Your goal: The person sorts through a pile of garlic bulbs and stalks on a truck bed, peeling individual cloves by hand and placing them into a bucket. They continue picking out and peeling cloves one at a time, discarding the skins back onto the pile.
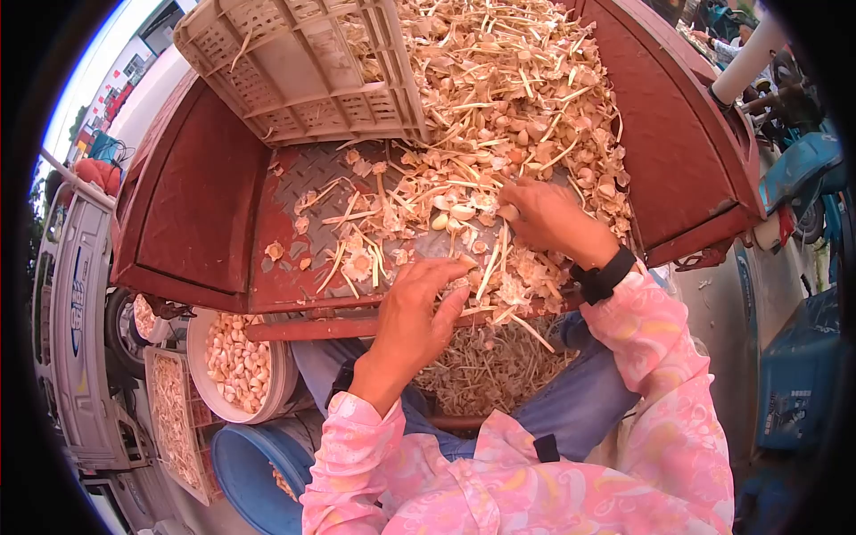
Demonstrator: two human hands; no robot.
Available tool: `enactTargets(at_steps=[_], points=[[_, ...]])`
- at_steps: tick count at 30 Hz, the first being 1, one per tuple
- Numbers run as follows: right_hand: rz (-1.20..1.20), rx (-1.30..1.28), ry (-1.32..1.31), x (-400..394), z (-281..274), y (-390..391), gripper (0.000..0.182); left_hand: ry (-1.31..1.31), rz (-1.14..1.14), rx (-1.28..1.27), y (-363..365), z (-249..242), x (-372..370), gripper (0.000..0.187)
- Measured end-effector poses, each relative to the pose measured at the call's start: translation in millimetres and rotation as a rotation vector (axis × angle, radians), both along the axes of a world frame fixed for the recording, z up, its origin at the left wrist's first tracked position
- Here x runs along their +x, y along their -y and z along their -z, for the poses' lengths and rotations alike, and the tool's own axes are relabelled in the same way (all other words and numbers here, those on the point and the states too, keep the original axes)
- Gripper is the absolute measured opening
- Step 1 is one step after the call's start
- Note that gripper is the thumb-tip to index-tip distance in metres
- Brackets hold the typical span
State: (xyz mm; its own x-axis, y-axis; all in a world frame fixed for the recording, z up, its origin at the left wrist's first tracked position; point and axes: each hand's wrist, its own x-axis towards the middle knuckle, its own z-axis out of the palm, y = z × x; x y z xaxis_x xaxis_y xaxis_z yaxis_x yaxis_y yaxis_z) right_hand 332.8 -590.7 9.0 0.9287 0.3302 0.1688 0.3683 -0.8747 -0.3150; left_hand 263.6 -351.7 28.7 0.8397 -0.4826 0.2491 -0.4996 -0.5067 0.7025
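A heap of garlic cloves, dry skins and cut stalks [508, 98] covers much of a red metal cart bed [303, 214]. My right hand [553, 218] is at the near part of this heap, its fingers curled in and pressed together; what they hold, if anything, is hidden. Several pale garlic cloves [462, 212] lie just left of its fingertips. My left hand [415, 308] hovers near the bed's front edge, fingers stretched forward and thumb apart, with nothing visible in it. Loose stalks [489, 267] and skins lie between the two hands.
A tilted plastic crate [303, 80] stands at the bed's back left. Below left are a white bucket [287, 366] of garlic cloves, a blue bucket [250, 473] and a crate [174, 419] of garlic. Stalk waste [490, 370] lies between my knees. Vehicles flank the cart.
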Motion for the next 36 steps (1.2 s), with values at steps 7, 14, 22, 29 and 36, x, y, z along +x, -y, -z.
enactTargets(at_steps=[7, 14, 22, 29, 36], points=[[-0.071, 0.223, -0.073, -4.1, -1.7, 0.8, 0.022, -0.429, -0.215, -0.438, 38.9, 30.8, 25.0, 0.033], [-0.214, 0.182, 0.076, -7.5, 4.1, -1.2, 0.022, -0.351, -0.293, -0.351, 48.8, 24.7, 27.8, 0.038], [-0.065, 0.864, -0.345, -24.0, -3.0, -29.1, 0.016, -0.686, -0.176, -0.993, 55.0, 23.4, 21.5, 0.033], [-0.259, 0.237, 0.260, -40.6, -16.7, -41.0, 0.017, -0.226, -0.244, -0.604, 47.4, 44.5, 4.0, 0.024], [-0.175, 0.521, 0.015, -39.3, -9.8, -41.2, 0.019, -0.480, -0.229, -0.844, 52.6, 36.4, -10.6, 0.028]])
